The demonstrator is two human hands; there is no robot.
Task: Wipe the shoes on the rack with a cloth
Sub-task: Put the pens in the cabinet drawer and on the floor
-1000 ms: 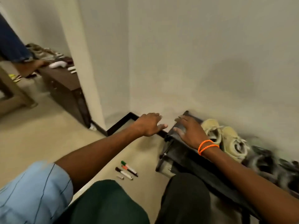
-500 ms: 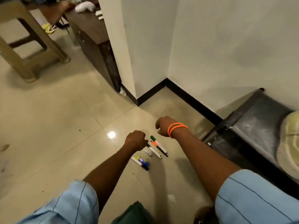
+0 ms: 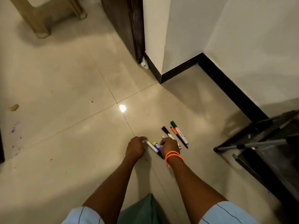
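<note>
Home hallway, tiled floor [image 3: 64, 78], shoe rack [image 3: 267, 143]

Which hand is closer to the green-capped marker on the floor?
Right. The right hand sits just beside the marker row, a little short of the green-capped marker. The left hand is farther off, at the white marker.

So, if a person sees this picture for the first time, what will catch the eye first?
Probably the two hands low in the middle, the left hand and the right hand with orange bracelets, both down at the marker pens on the shiny tiled floor. Next, the dark shoe rack at the right edge; no cloth or shoes show.
</note>
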